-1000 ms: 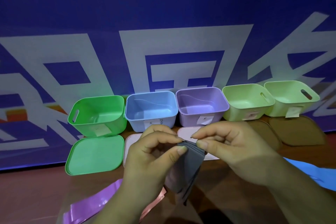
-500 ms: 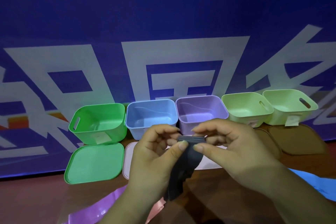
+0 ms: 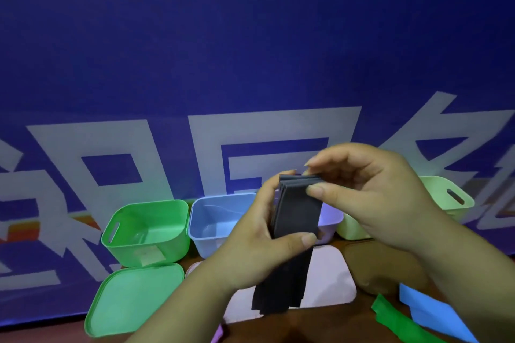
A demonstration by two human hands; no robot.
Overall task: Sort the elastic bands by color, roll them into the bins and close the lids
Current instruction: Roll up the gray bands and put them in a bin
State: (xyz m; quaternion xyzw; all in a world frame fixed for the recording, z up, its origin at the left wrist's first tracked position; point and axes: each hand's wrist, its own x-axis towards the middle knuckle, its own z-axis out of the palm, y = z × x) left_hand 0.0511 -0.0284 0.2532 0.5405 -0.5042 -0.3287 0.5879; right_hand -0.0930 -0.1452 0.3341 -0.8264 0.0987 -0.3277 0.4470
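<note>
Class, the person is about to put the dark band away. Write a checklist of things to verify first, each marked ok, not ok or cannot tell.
1. Dark band held firmly: ok, left hand grips its side, right hand pinches its top.
2. Band fully rolled: not ok, one end hangs loose below the left hand.
3. Bins open: ok, green bin and blue bin have no lids on; green lid lies in front.
4. Bin meant for the dark colour: cannot tell, labels unreadable.
5. Other bands sorted: not ok, green band and blue band lie on the table.
</note>
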